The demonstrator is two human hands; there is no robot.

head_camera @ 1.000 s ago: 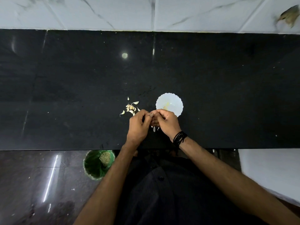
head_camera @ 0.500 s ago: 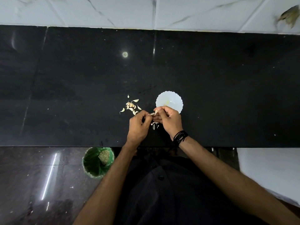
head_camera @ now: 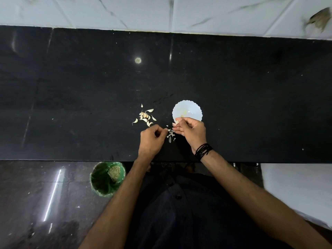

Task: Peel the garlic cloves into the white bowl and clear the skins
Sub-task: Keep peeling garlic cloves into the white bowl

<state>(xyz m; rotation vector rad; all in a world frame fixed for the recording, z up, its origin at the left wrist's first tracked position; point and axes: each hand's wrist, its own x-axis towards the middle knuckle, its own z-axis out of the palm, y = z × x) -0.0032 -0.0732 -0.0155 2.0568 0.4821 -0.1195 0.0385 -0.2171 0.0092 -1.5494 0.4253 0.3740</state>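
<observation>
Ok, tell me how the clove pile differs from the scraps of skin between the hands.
The clove pile lies left of the bowl, clear of both hands; the skins lie nearer the counter edge, between the left hand and right hand. The cloves are plump, curved and cream; the skins are thin, pale flakes. Both lie loose on the black counter.

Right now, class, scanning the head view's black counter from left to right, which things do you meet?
Pile of unpeeled garlic cloves → left hand → loose skins → right hand, holding a clove at the white bowl.
</observation>
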